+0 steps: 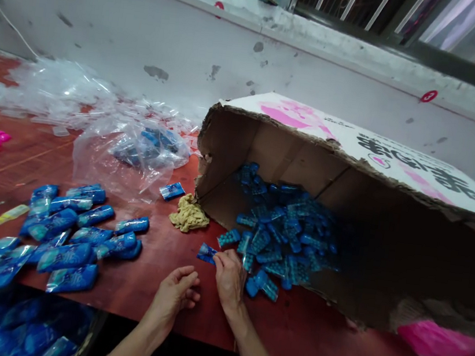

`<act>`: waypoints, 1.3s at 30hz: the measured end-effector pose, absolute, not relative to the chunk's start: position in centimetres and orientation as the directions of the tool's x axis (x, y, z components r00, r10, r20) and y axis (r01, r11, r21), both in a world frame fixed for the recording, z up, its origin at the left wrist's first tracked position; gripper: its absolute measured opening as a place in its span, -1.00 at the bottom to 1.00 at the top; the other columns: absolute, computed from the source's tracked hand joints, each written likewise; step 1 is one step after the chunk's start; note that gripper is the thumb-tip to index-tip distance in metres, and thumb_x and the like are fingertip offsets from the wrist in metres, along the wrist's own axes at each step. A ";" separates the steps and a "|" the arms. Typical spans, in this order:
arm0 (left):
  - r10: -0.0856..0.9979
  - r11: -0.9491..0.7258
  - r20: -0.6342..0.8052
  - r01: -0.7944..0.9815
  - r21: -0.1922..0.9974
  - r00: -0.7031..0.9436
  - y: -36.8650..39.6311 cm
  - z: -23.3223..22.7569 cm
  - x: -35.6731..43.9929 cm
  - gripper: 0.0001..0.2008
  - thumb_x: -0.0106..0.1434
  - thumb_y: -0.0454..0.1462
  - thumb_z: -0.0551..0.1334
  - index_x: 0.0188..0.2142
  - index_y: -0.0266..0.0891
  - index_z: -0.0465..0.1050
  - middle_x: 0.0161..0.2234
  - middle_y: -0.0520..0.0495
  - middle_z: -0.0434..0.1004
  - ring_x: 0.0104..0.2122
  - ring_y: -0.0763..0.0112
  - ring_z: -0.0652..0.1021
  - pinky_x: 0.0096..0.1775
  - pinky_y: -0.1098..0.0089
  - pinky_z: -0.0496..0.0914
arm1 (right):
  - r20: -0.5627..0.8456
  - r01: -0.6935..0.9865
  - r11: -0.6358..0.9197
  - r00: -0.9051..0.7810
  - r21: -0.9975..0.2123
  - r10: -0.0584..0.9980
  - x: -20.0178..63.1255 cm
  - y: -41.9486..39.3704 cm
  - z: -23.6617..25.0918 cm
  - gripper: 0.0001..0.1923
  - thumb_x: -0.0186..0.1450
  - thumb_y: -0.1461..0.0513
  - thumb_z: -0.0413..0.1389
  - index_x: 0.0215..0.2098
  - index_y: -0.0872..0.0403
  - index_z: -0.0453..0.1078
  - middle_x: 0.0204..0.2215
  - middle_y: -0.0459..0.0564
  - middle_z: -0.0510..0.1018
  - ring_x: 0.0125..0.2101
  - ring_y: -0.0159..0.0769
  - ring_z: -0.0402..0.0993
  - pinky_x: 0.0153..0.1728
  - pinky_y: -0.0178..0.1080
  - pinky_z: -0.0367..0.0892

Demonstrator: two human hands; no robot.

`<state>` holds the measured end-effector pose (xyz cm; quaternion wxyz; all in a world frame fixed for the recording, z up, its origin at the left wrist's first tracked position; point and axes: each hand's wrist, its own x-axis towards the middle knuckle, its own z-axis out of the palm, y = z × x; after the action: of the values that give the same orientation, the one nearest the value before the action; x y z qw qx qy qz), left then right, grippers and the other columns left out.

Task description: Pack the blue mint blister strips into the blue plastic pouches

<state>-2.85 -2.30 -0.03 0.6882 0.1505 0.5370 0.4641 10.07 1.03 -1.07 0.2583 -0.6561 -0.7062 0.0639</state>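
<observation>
A small blue packet (206, 253) is pinched by its right end between the thumb and fingertips of the right hand (230, 276), just in front of the open mouth of a cardboard box (227, 141); whether the counter (149, 318) is touched by it cannot be told. The left hand (181, 293) is held just beside, palm turned inward, fingers loosely curled, with nothing seen in its grasp. The box is laid on its side, and a heap of blue packs (287, 231) is held inside, with a few spilled at its lower edge. At the mouth's left corner a crumpled yellow cloth (189, 215) is placed, and 1 flat blue sachet (172, 191) is set just beside it. Farther left, filled blue packets (65, 257) are piled loosely near a yellow strip (8, 215). Behind them, more blue items are seen through a clear plastic bag (135, 156). Below the counter's left front edge, many blue pouches (25, 331) are gathered.
</observation>
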 end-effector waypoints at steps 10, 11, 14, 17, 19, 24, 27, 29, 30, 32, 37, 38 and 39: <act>0.864 0.446 -0.504 -0.475 0.758 0.006 -0.6 -0.5 -1.8 -0.71 -0.13 -0.20 0.35 -0.47 -0.38 0.39 -0.69 0.02 0.43 -0.72 0.55 0.41 -0.67 0.56 0.29 | 0.240 0.587 0.166 0.050 -0.792 0.970 9.7 -1.2 1.2 -0.75 0.20 0.27 0.04 -0.15 0.05 0.40 -0.30 -0.01 0.45 -0.31 -0.30 0.38 -0.26 -0.30 0.29; 0.861 0.446 -0.508 -0.480 0.755 0.001 -0.5 -0.5 -1.7 -0.70 -0.14 -0.19 0.36 -0.47 -0.38 0.40 -0.67 0.00 0.45 -0.71 0.54 0.41 -0.66 0.55 0.31 | 0.182 0.539 0.110 0.082 -0.835 0.980 9.6 -0.8 1.1 -0.69 0.19 0.25 0.04 -0.09 0.07 0.36 -0.29 0.01 0.48 -0.33 -0.30 0.40 -0.28 -0.30 0.31; 0.846 0.452 -0.533 -0.489 0.746 -0.031 -0.3 -0.7 -1.5 -0.69 -0.17 -0.19 0.37 -0.48 -0.38 0.40 -0.68 0.02 0.43 -0.73 0.55 0.38 -0.70 0.52 0.31 | 0.038 0.463 0.001 0.071 -0.886 0.997 9.4 0.5 0.6 -0.74 0.20 0.22 -0.02 -0.22 0.12 0.43 -0.44 -0.05 0.54 -0.47 -0.34 0.43 -0.44 -0.36 0.33; 0.822 0.471 -0.567 -0.491 0.733 -0.058 -0.3 -0.7 -1.7 -0.71 -0.16 -0.21 0.37 -0.52 -0.37 0.39 -0.71 0.05 0.40 -0.75 0.55 0.35 -0.73 0.50 0.31 | 0.031 0.498 -0.013 0.080 -0.867 0.996 9.0 1.7 0.0 -0.71 0.23 0.22 -0.08 -0.41 0.13 0.45 -0.57 -0.09 0.53 -0.55 -0.37 0.40 -0.53 -0.39 0.28; 0.809 0.488 -0.585 -0.496 0.718 -0.052 -0.6 -0.6 -2.2 -0.73 -0.16 -0.23 0.37 -0.51 -0.37 0.39 -0.70 0.04 0.40 -0.74 0.53 0.37 -0.72 0.49 0.32 | 0.039 0.548 -0.036 0.125 -0.836 0.991 8.8 2.3 -0.1 -0.70 0.25 0.22 -0.11 -0.40 0.12 0.45 -0.57 -0.08 0.53 -0.55 -0.36 0.40 -0.52 -0.38 0.25; 0.789 0.499 -0.613 -0.535 0.682 -0.044 -1.3 -0.1 -3.6 -0.80 -0.11 -0.29 0.35 -0.50 -0.34 0.38 -0.68 0.03 0.42 -0.69 0.49 0.42 -0.67 0.48 0.34 | 0.043 0.693 -0.090 0.173 -0.715 0.984 8.6 2.9 0.2 -0.79 0.20 0.23 0.00 -0.30 0.11 0.45 -0.46 0.07 0.54 -0.43 -0.20 0.46 -0.40 -0.28 0.23; 0.779 0.483 -0.623 -0.565 0.668 -0.071 -1.3 0.0 -3.6 -0.85 -0.06 -0.33 0.32 -0.48 -0.32 0.37 -0.67 0.07 0.41 -0.72 0.54 0.38 -0.73 0.53 0.28 | 0.062 0.751 -0.110 0.197 -0.651 0.978 8.9 2.3 0.8 -0.66 0.18 0.24 0.05 -0.06 0.11 0.35 -0.22 0.18 0.48 -0.33 -0.13 0.46 -0.36 -0.23 0.22; 0.774 0.476 -0.628 -0.582 0.659 -0.077 -1.0 0.0 -3.2 -0.88 -0.03 -0.35 0.29 -0.48 -0.32 0.37 -0.65 0.07 0.41 -0.72 0.56 0.37 -0.75 0.55 0.27 | 0.108 0.769 -0.104 0.219 -0.631 0.970 9.2 1.5 1.3 -0.63 0.22 0.22 0.01 -0.01 0.09 0.30 -0.16 0.17 0.44 -0.25 -0.11 0.43 -0.32 -0.22 0.24; 0.774 0.473 -0.629 -0.588 0.655 -0.078 -0.9 0.0 -3.0 -0.89 -0.01 -0.35 0.28 -0.47 -0.32 0.37 -0.65 0.07 0.40 -0.73 0.56 0.37 -0.75 0.55 0.27 | 0.124 0.753 -0.089 0.222 -0.652 0.967 9.4 1.1 1.5 -0.66 0.23 0.21 -0.02 -0.03 0.09 0.32 -0.18 0.15 0.44 -0.22 -0.12 0.41 -0.29 -0.22 0.24; 0.774 0.468 -0.628 -0.598 0.651 -0.077 -0.7 -0.1 -2.6 -0.91 0.01 -0.34 0.27 -0.46 -0.32 0.38 -0.65 0.07 0.40 -0.73 0.56 0.37 -0.76 0.55 0.26 | 0.117 0.669 -0.047 0.198 -0.742 0.973 9.4 0.4 1.7 -0.71 0.24 0.19 -0.04 -0.12 0.09 0.37 -0.26 0.08 0.48 -0.26 -0.19 0.43 -0.29 -0.25 0.27; 0.778 0.462 -0.623 -0.601 0.652 -0.078 -0.6 -0.4 -1.8 -0.88 0.01 -0.30 0.28 -0.45 -0.34 0.40 -0.68 0.07 0.39 -0.74 0.56 0.36 -0.76 0.55 0.27 | 0.055 0.551 -0.011 0.104 -0.835 0.993 8.7 -0.2 1.2 -0.80 0.19 0.22 0.01 -0.26 0.08 0.41 -0.39 -0.05 0.53 -0.42 -0.32 0.45 -0.38 -0.35 0.31; 0.778 0.456 -0.622 -0.601 0.656 -0.089 -0.6 -0.4 -1.8 -0.86 0.00 -0.30 0.29 -0.46 -0.34 0.40 -0.68 0.07 0.38 -0.74 0.55 0.36 -0.76 0.55 0.27 | 0.060 0.557 -0.008 0.103 -0.831 0.993 8.7 -0.2 1.0 -0.81 0.19 0.24 0.00 -0.28 0.08 0.41 -0.38 -0.04 0.54 -0.37 -0.31 0.45 -0.35 -0.35 0.31; 0.777 0.448 -0.621 -0.602 0.661 -0.104 -0.5 -0.4 -1.9 -0.85 -0.02 -0.29 0.30 -0.46 -0.34 0.40 -0.68 0.07 0.38 -0.74 0.55 0.36 -0.76 0.55 0.26 | 0.063 0.564 -0.006 0.102 -0.826 0.993 8.7 -0.1 0.9 -0.81 0.19 0.26 -0.01 -0.30 0.08 0.42 -0.37 -0.03 0.54 -0.35 -0.30 0.45 -0.33 -0.34 0.30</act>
<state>-1.92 -0.50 -0.39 0.6644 0.0823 0.5317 0.5187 8.71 -0.08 0.86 0.3662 -0.6457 -0.6026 0.2929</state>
